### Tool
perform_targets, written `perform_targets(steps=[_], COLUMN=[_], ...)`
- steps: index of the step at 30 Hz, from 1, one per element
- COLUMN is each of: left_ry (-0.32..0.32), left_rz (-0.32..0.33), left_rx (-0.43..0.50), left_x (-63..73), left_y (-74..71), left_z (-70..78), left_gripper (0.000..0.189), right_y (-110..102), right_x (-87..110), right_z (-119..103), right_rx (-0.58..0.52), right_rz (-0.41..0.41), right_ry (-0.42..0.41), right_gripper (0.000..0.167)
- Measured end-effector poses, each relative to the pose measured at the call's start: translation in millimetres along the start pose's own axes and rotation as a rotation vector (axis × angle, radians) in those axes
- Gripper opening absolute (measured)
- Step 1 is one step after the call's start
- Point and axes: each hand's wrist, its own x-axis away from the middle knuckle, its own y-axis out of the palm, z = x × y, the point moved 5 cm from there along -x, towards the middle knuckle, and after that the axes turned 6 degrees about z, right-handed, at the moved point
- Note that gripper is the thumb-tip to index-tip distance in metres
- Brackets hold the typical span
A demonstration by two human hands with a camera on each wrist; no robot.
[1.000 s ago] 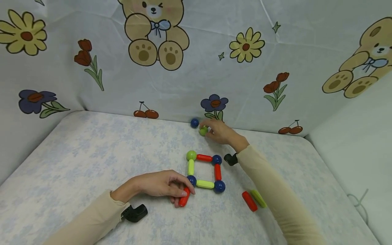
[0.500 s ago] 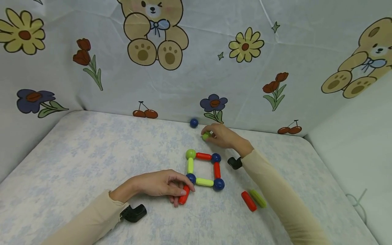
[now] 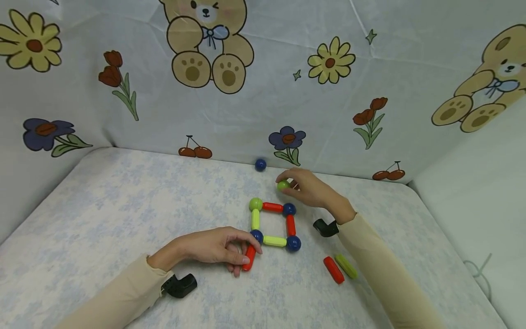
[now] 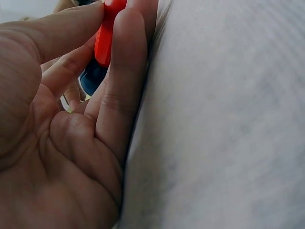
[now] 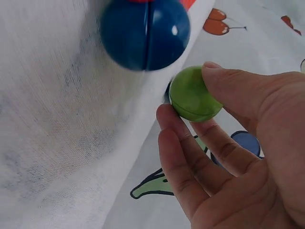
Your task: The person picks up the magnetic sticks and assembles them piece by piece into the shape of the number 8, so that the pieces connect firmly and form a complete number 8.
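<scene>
A square of rods and balls lies on the table: red rods [image 3: 273, 207] and yellow-green rods [image 3: 275, 241] join a green ball [image 3: 255, 204] and three blue balls [image 3: 293, 243]. My left hand [image 3: 218, 246] grips a red rod [image 3: 248, 258] that reaches down from the square's near-left blue ball [image 3: 257, 236]. In the left wrist view thumb and fingers pinch this red rod [image 4: 104, 45]. Beyond the square's far side, my right hand [image 3: 310, 187] pinches a loose green ball [image 3: 283, 185]. The right wrist view shows that green ball [image 5: 193, 95] between thumb and fingertips.
Another blue ball [image 3: 260, 165] rests at the table's back edge by the printed cloth [image 3: 242, 119]. To the right lie a loose red rod [image 3: 334, 270] and a yellow-green rod [image 3: 346, 266], side by side beside the right forearm.
My right hand has drawn the green ball away from the blue ball at the back, toward me and to the right. The square has shifted slightly away from me; the left hand still grips the red rod.
</scene>
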Motion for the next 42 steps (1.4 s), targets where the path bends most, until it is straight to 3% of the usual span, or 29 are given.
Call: perform_targets(steps=[9,17,27,32,42], left_ry=[0.004,0.006,-0.016,0.017,0.056], left_rz=[0.044,0.069,0.088,0.078,0.042], left_rx=[-0.060,-0.105,-0.086,-0.081,-0.073], left_x=[-0.3,-3.4,-2.1,0.7,0.9], left_y=[-1.2,-2.2,-1.9,-2.8,-3.6], left_z=[1.2,2.6,2.8,1.7,1.4], left_gripper=[0.038,0.038,0.039,0.042,0.044], right_y=[-0.7,7.6,27.8,41.5,63.9], right_x=[21.3,46.3,68.7,76.2,83.6], right_z=[-22.7,-56.6,-87.4,-104.5,-130.4], right_rx=[-0.021,-0.086,-0.145,-0.149,-0.111], right_rz=[0.028,0.017,-0.082,-0.127,-0.193], right_ry=[-0.006,-0.100,-0.128,-0.156,-0.287], right_gripper=[0.031,0.030,0.028,0.030,0.035])
